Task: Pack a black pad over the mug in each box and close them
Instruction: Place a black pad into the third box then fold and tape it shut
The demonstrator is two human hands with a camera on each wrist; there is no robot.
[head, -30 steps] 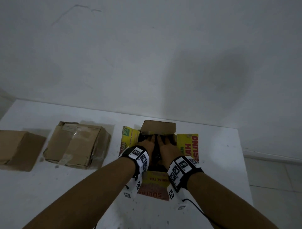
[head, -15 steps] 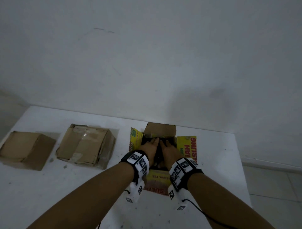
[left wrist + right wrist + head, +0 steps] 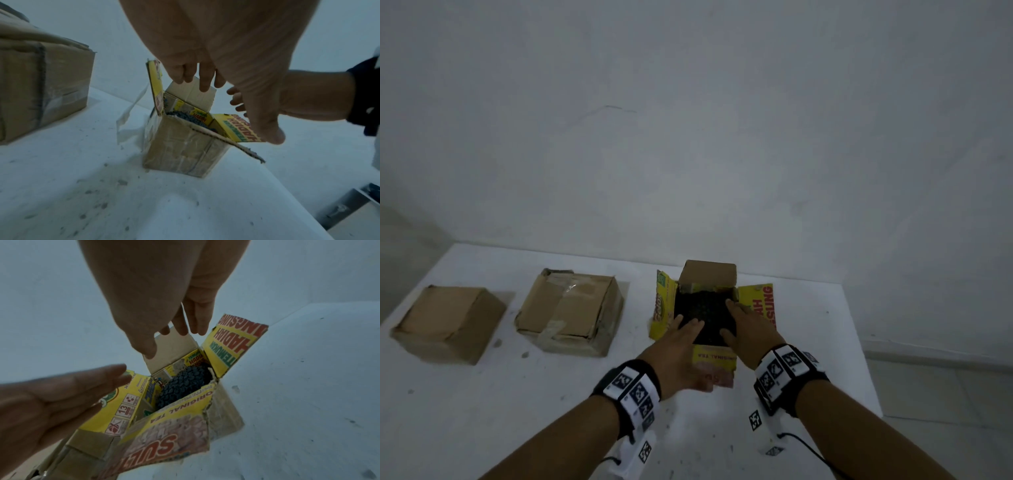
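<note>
From the head camera, both hands have lifted off the black pad [image 3: 703,317] they were pressing a moment ago — the left hand [image 3: 681,349] and right hand [image 3: 748,334] now hover with fingers spread wide, holding nothing. The pad sits inside the open box [image 3: 664,308]; two shut boxes [image 3: 571,308] wait to its left.

Left wrist: the flaps stand up, the pad just visible below the rim.

Right wrist: the pad fills the opening, no mug showing — closing the flaps looks next.
</note>
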